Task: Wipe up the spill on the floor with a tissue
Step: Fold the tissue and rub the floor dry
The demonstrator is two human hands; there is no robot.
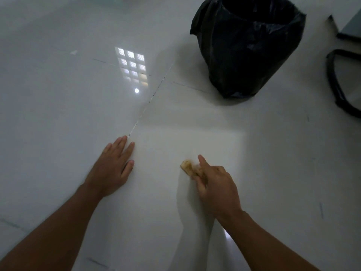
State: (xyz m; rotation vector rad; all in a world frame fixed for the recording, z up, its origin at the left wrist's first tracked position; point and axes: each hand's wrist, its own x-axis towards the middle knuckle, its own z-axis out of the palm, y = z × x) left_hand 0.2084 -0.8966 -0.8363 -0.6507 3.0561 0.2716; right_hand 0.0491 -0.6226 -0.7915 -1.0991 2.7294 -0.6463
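My right hand (216, 184) is closed around a folded tissue (188, 167) stained brown, pressing it to the white tiled floor (175, 124). The tissue sticks out to the left of my fingers; the index finger points forward. My left hand (113, 167) lies flat on the floor to the left, palm down, fingers together, holding nothing. No liquid shows on the tiles around the tissue; anything under the hand is hidden.
A bin lined with a black plastic bag (248, 47) stands on the floor at the back right. Dark chair or furniture legs (338, 83) sit at the far right edge. A window reflection (131, 65) glares on the tiles.
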